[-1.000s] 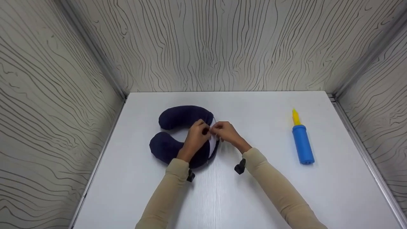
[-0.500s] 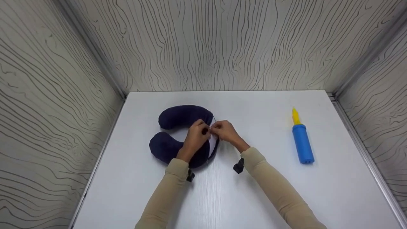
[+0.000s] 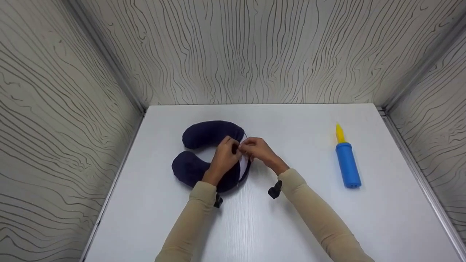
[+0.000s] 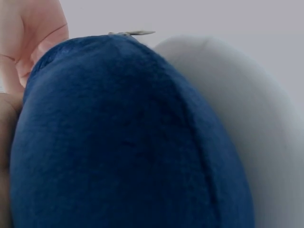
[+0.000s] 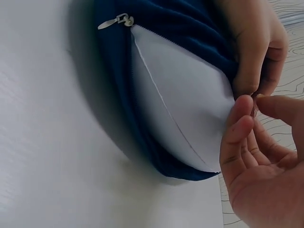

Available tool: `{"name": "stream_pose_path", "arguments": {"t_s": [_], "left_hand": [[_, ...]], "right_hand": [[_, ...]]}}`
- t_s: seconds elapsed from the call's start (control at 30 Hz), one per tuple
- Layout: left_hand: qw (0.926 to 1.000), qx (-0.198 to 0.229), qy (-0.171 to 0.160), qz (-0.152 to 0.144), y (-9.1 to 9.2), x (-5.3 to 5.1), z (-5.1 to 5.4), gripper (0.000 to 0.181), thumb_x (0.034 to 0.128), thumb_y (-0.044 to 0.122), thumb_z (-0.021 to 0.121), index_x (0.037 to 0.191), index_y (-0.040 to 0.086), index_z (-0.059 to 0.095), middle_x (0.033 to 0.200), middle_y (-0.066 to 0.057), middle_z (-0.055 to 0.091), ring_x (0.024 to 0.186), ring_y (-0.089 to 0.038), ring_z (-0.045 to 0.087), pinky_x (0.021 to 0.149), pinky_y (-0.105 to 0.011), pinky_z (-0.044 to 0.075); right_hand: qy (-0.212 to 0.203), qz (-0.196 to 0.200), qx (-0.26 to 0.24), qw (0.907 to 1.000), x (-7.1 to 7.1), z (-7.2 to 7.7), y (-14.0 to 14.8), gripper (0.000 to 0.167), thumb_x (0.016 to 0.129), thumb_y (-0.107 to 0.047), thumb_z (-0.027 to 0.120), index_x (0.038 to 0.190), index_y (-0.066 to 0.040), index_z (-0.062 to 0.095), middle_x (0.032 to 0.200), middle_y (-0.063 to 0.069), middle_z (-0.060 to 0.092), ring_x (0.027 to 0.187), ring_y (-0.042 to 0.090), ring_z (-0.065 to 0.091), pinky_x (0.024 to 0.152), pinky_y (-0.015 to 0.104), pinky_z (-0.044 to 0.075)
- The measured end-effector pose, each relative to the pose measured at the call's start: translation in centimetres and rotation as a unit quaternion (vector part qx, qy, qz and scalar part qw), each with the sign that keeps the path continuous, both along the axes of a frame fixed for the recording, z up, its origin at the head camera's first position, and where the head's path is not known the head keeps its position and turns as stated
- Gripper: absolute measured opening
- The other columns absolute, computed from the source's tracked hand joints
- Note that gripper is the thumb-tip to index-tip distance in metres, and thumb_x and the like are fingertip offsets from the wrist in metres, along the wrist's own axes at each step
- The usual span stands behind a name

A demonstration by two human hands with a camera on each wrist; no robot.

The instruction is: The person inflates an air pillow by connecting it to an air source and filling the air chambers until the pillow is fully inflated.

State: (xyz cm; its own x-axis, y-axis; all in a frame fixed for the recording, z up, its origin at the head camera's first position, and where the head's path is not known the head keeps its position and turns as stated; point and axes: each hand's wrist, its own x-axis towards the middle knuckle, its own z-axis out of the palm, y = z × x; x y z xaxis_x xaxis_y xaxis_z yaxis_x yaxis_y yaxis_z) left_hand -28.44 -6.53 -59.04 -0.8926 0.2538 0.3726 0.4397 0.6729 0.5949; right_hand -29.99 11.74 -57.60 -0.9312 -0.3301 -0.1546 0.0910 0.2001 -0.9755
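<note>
A navy U-shaped neck pillow (image 3: 213, 131) lies on the white table, its opening facing left. Its zipper gapes along the curve, and the white inner cushion (image 5: 183, 80) shows through; the metal zipper pull (image 5: 108, 23) hangs at one end of the gap. My left hand (image 3: 225, 156) lies over the pillow, thumb and fingers pinching at the edge of the inner cushion. Opposite it, my right hand (image 3: 260, 150) pinches at the same spot, fingertips meeting the left ones. The small part between them is mostly hidden. In the left wrist view, blue pillow fabric (image 4: 118, 133) fills the middle.
A blue hand pump (image 3: 348, 165) with a yellow nozzle (image 3: 339, 133) lies on the right side of the table (image 3: 298, 127). Wood-patterned panels (image 3: 233, 51) enclose the table at the back and sides. Black wrist cameras (image 3: 275, 190) hang below both cuffs.
Both hands stay at the zipper gap. The right fingers have shifted very slightly against the left ones. The pillow and pump keep their places.
</note>
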Motion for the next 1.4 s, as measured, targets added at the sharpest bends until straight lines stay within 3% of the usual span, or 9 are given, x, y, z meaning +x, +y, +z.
{"name": "stream_pose_path", "arguments": {"t_s": [0.27,0.43,0.67,0.87,1.2,1.4], "left_hand": [[0.9999,0.008,-0.009,0.004,0.0,0.1,0.1,0.018,0.0901,0.003,0.076,0.107,0.002,0.074,0.106,-0.010,0.066,0.097,-0.024,0.067,0.085,-0.034,0.061],[0.9998,0.018,-0.010,0.002,0.0,0.1,0.0,0.019,0.0895,0.002,0.076,0.109,0.001,0.072,0.106,-0.010,0.066,0.097,-0.024,0.067,0.086,-0.034,0.061],[0.9998,0.021,-0.001,-0.003,0.1,0.3,0.0,0.020,0.0881,0.001,0.075,0.108,0.000,0.073,0.105,-0.011,0.066,0.095,-0.024,0.067,0.085,-0.034,0.061],[0.9998,0.020,0.008,-0.005,0.2,0.3,0.2,0.020,0.0867,-0.001,0.074,0.107,0.000,0.074,0.105,-0.012,0.066,0.095,-0.025,0.068,0.086,-0.036,0.061],[0.9997,0.022,0.012,-0.006,0.1,0.2,0.2,0.020,0.0872,-0.003,0.073,0.107,0.001,0.073,0.105,-0.012,0.066,0.095,-0.025,0.067,0.085,-0.037,0.061],[0.9990,0.044,-0.009,-0.002,-0.1,0.3,0.2,0.029,0.0879,-0.003,0.074,0.116,-0.001,0.065,0.107,-0.013,0.065,0.094,-0.023,0.066,0.080,-0.034,0.060]], "right_hand": [[-0.036,0.010,-0.048,0.9981,-0.3,-0.6,0.2,0.022,0.099,-0.012,0.072,0.116,0.001,0.073,0.079,0.001,0.069,0.064,0.013,0.062,0.059,0.028,0.054],[-0.035,-0.012,-0.065,0.9972,-0.3,-0.7,-0.1,0.022,0.096,-0.006,0.070,0.114,0.007,0.074,0.081,0.000,0.073,0.065,0.011,0.065,0.061,0.024,0.057],[-0.039,-0.059,-0.049,0.9963,-0.2,-0.7,-1.0,0.016,0.090,-0.002,0.071,0.102,0.007,0.076,0.074,-0.002,0.072,0.063,0.008,0.065,0.060,0.022,0.057],[-0.020,-0.070,-0.017,0.9972,-0.4,-0.5,-1.3,0.011,0.088,0.000,0.072,0.095,0.007,0.076,0.066,-0.004,0.068,0.057,0.007,0.063,0.057,0.022,0.054],[-0.028,-0.069,-0.019,0.9970,-0.1,-0.2,-1.2,0.018,0.091,-0.002,0.070,0.103,0.008,0.078,0.075,-0.001,0.074,0.064,0.008,0.066,0.062,0.024,0.057],[-0.042,-0.059,-0.046,0.9963,0.2,-0.2,-1.0,0.021,0.093,-0.005,0.070,0.109,0.008,0.072,0.081,0.000,0.073,0.068,0.009,0.066,0.065,0.023,0.058]]}}
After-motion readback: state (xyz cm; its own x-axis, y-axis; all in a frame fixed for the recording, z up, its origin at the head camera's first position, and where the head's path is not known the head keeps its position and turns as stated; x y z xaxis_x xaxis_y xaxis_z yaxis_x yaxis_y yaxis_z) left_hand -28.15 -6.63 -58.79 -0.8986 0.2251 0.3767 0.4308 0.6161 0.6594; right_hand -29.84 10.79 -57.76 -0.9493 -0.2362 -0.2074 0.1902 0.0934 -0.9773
